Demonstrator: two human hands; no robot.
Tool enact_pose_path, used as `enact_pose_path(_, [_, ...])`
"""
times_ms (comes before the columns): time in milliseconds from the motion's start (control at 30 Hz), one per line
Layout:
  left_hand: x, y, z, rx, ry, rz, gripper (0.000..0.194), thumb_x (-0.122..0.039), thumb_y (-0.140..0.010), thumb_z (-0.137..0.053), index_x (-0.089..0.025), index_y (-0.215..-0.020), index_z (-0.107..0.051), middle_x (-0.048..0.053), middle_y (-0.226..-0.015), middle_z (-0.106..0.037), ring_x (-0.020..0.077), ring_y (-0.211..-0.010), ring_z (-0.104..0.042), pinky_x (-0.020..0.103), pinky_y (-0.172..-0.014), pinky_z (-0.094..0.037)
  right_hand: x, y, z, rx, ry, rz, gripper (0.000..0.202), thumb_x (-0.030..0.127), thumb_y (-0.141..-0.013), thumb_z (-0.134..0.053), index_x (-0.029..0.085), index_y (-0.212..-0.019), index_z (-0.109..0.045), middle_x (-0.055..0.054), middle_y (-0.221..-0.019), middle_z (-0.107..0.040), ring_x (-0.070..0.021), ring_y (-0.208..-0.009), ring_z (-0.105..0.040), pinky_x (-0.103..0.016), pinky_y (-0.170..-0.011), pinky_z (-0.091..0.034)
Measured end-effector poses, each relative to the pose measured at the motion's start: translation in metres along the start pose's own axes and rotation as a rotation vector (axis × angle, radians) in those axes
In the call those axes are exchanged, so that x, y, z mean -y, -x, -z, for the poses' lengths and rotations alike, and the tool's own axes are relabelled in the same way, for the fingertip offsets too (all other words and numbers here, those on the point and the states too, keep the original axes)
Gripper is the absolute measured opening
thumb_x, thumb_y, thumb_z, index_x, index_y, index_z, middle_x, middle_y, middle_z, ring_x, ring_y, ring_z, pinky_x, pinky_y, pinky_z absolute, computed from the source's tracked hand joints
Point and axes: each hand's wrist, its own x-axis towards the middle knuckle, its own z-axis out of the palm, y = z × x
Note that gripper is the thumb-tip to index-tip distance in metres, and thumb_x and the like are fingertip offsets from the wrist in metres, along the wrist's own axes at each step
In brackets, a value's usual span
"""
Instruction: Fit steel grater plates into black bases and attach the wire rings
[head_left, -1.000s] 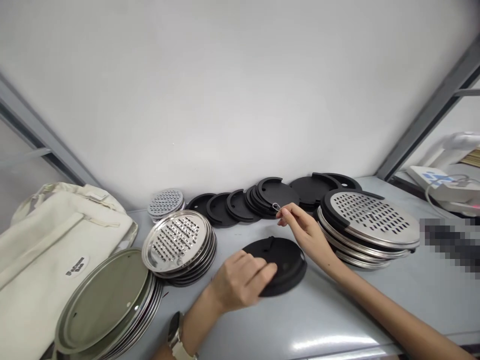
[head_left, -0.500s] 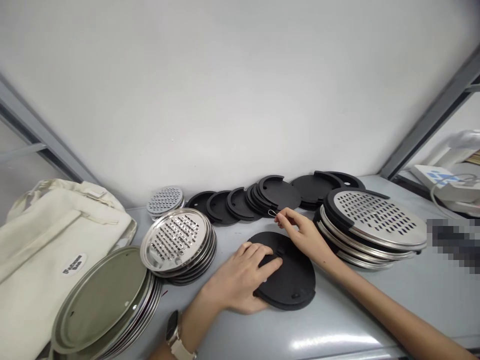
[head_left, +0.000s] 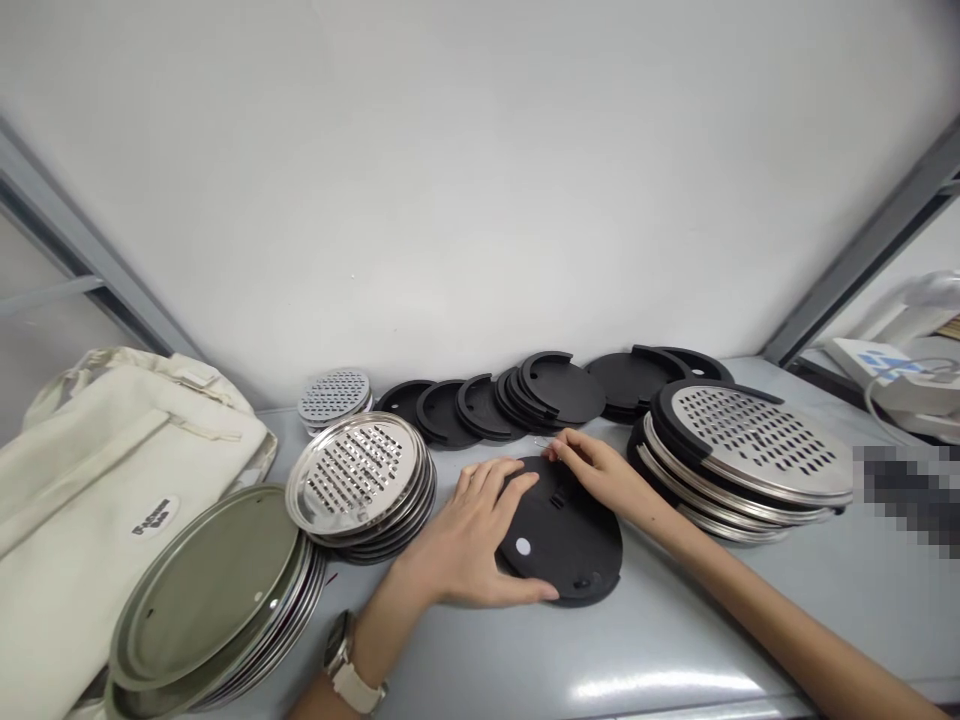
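Observation:
A round black plate (head_left: 570, 530) with a raised partial rim lies on the table, a white round spot and a small slot on its face. My left hand (head_left: 472, 540) is at its left side, fingers spread, with the thumb at the near edge and the fingertips near the upper left. At the plate's far edge my right hand (head_left: 592, 465) pinches a small thin wire loop (head_left: 541, 444) between thumb and fingertips. How much wire sits inside the pinch is hidden.
Behind stands a row of black rimmed plates (head_left: 442, 412). Perforated metal discs are stacked at left (head_left: 360, 475) and right (head_left: 757, 440). Nearer left are olive-green plates (head_left: 210, 590) and a cream canvas bag (head_left: 112, 480). Grey frame posts (head_left: 862, 240) border the sides.
My left hand has lifted off the plate's middle and opened wider, uncovering the slot and white spot. The right hand's wire loop has come down to the plate's far edge.

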Motion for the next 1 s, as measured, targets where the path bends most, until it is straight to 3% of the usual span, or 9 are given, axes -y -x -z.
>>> enact_pose_path(133, [0.000, -0.002, -0.003, -0.008, -0.002, 0.000, 0.101, -0.066, -0.061, -0.069, -0.016, -0.139, -0.028, 0.016, -0.139, -0.036, 0.0336, -0.131, -0.029, 0.052, -0.108, -0.025, 0.010, -0.001, 0.001, 0.136, -0.170, 0.036, 0.035, 0.049, -0.092, -0.041, 0.020, -0.078, -0.056, -0.003, -0.083, -0.064, -0.0194, -0.084, -0.059, -0.033, -0.080, -0.048])
enact_pose_path(267, [-0.001, -0.003, -0.008, -0.008, 0.026, 0.041, 0.105, -0.070, -0.062, -0.066, -0.017, -0.143, -0.025, 0.016, -0.142, -0.034, 0.0340, -0.129, -0.032, 0.052, -0.106, -0.027, 0.021, 0.001, -0.002, 0.248, -0.208, 0.023, 0.037, 0.050, -0.093, -0.040, 0.020, -0.080, -0.055, -0.001, -0.083, -0.061, -0.0170, -0.083, -0.057, -0.028, -0.077, -0.048])
enact_pose_path(500, [0.007, 0.001, -0.014, 0.008, 0.076, 0.171, 0.100, -0.073, -0.063, -0.063, -0.018, -0.139, -0.030, 0.015, -0.137, -0.039, 0.0357, -0.126, -0.035, 0.055, -0.103, -0.030, 0.009, 0.001, -0.010, 0.064, -0.098, 0.056, 0.029, 0.044, -0.093, -0.043, 0.019, -0.080, -0.052, 0.000, -0.075, -0.057, -0.0156, -0.071, -0.054, -0.026, -0.066, -0.043])
enact_pose_path(600, [0.009, 0.002, -0.013, 0.015, 0.095, 0.204, 0.094, -0.072, -0.066, -0.062, -0.019, -0.138, -0.033, 0.015, -0.137, -0.039, 0.0359, -0.126, -0.035, 0.055, -0.101, -0.034, 0.010, 0.003, -0.008, 0.005, -0.035, 0.080, 0.026, 0.039, -0.094, -0.042, 0.020, -0.081, -0.053, 0.000, -0.075, -0.058, -0.0166, -0.073, -0.056, -0.027, -0.068, -0.043])
enact_pose_path(667, [0.006, 0.001, -0.010, 0.015, 0.091, 0.185, 0.087, -0.067, -0.069, -0.064, -0.022, -0.138, -0.035, 0.014, -0.141, -0.035, 0.0352, -0.130, -0.032, 0.054, -0.102, -0.033, 0.012, 0.004, -0.006, -0.050, 0.006, 0.082, 0.024, 0.037, -0.093, -0.043, 0.020, -0.080, -0.054, -0.001, -0.075, -0.059, -0.0171, -0.074, -0.056, -0.028, -0.069, -0.043])
enact_pose_path(800, [-0.005, -0.002, -0.006, 0.049, 0.062, 0.018, 0.049, -0.045, -0.085, -0.059, -0.034, -0.131, -0.048, 0.005, -0.145, -0.036, 0.0285, -0.135, -0.030, 0.050, -0.107, -0.027, 0.011, 0.005, -0.004, -0.123, 0.053, 0.054, 0.025, 0.037, -0.092, -0.044, 0.020, -0.081, -0.057, -0.002, -0.077, -0.062, -0.0179, -0.074, -0.058, -0.029, -0.070, -0.046])
enact_pose_path(1000, [-0.011, -0.003, -0.007, 0.072, 0.052, -0.032, 0.043, -0.044, -0.092, -0.049, -0.034, -0.133, -0.047, 0.003, -0.144, -0.041, 0.0262, -0.133, -0.035, 0.049, -0.105, -0.029, 0.002, 0.003, -0.004, -0.148, 0.055, 0.044, 0.026, 0.039, -0.088, -0.051, 0.020, -0.090, -0.069, -0.007, -0.094, -0.070, -0.0231, -0.089, -0.063, -0.035, -0.081, -0.048])
